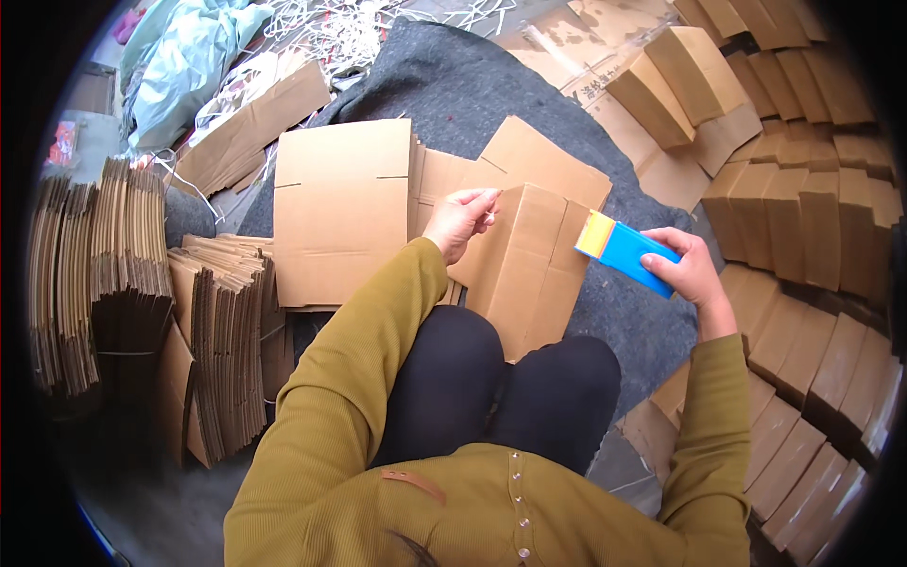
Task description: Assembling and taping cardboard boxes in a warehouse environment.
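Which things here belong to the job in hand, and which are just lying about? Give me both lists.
Likely in the job:
- blue-and-yellow tool, in the right hand
- carton at the knees, by the left hand

Apparently just lying about:
- pale blue plastic sheeting
- tangled white straps
- long cardboard piece
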A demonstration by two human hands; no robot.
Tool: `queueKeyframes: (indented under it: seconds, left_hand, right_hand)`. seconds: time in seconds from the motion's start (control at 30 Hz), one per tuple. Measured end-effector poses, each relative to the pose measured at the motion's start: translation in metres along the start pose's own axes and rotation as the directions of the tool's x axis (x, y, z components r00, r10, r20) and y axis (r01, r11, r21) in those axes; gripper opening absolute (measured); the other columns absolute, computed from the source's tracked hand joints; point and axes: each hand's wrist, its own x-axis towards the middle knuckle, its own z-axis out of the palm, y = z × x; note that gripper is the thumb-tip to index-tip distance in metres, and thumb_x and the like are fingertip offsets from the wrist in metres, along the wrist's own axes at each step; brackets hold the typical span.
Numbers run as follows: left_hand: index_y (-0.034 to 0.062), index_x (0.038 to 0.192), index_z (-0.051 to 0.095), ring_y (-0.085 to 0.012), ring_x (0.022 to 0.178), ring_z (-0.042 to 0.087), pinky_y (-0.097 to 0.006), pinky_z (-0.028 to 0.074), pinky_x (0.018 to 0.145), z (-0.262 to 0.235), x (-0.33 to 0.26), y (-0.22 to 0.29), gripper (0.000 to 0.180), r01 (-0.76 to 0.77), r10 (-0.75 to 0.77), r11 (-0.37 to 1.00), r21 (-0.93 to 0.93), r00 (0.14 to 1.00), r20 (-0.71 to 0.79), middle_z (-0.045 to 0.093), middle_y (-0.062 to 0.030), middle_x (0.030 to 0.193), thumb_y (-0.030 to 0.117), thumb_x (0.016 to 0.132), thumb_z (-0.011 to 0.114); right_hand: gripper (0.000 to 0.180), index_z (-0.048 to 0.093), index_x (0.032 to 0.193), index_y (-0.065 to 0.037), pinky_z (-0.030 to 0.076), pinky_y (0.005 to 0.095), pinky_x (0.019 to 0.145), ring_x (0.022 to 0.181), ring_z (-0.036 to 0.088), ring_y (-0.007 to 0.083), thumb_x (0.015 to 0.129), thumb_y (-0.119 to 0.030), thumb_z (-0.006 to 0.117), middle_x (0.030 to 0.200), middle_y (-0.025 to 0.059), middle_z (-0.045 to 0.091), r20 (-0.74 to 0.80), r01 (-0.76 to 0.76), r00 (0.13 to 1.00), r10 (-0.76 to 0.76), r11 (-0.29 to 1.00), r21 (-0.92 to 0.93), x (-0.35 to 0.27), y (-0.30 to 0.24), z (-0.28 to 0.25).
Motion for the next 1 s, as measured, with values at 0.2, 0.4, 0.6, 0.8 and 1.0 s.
queueKeyframes:
  seconds: [0.2,0.4,0.6,0.8,1.0]
  left_hand:
    - [0.0026,0.112,0.068,-0.0057,0.068,0.057,-0.019,0.044,0.057,0.027,-0.003,-0.023,0.025,-0.035,0.027,0.998,-0.053,0.987,-0.159,0.065,0.0002,0.086,0.021,0.094,0.068]
    - [0.0072,0.113,0.071,-0.0306,0.092,0.067,-0.035,0.052,0.083,0.035,-0.002,-0.041,0.023,-0.332,0.588,0.615,0.715,0.797,-0.136,0.068,-0.016,0.101,0.019,0.094,0.064]
    - [0.0096,0.125,0.065,-0.0331,0.107,0.063,-0.038,0.05,0.092,0.04,-0.001,-0.037,0.032,-0.199,0.467,0.57,0.797,0.877,-0.115,0.062,-0.0179,0.113,0.023,0.095,0.061]
    - [0.0048,0.144,0.041,-0.0363,0.121,0.051,-0.041,0.039,0.107,0.004,0.012,-0.032,0.057,-0.121,0.573,0.533,0.837,0.78,-0.252,0.04,-0.0235,0.137,0.014,0.092,0.062]
    - [0.0065,0.118,0.066,-0.0311,0.115,0.059,-0.045,0.042,0.102,0.103,0.013,0.023,0.034,-0.579,0.317,-0.278,0.766,0.697,0.643,0.068,-0.0134,0.115,0.031,0.097,0.055]
  right_hand:
    - [0.043,0.069,0.109,-0.002,0.052,0.0301,0.08,0.087,0.065,0.0138,0.074,-0.025,0.076,0.096,0.0071,0.07,0.002,-0.019,1.0,0.019,1.0,0.023,0.002,0.011,0.006]
    - [0.041,0.069,0.11,-0.001,0.053,0.03,0.08,0.087,0.065,0.0139,0.075,-0.022,0.074,0.096,0.0075,0.07,0.004,-0.009,1.0,0.009,1.0,0.009,0.006,0.012,0.009]
    - [0.042,0.069,0.11,-0.002,0.052,0.0304,0.08,0.087,0.065,0.0142,0.074,-0.023,0.074,0.095,0.0078,0.07,-0.009,0.006,1.0,-0.006,0.999,0.049,0.005,0.023,0.005]
    - [0.043,0.07,0.108,-0.001,0.052,0.0311,0.081,0.087,0.065,0.0152,0.073,-0.026,0.076,0.094,0.0081,0.07,-0.003,0.037,0.999,-0.037,0.996,0.086,0.013,0.024,0.013]
    - [0.042,0.07,0.107,-0.001,0.053,0.0317,0.081,0.086,0.065,0.0155,0.075,-0.027,0.074,0.095,0.0087,0.071,-0.009,0.057,0.998,-0.056,0.995,0.088,0.012,0.04,0.004]
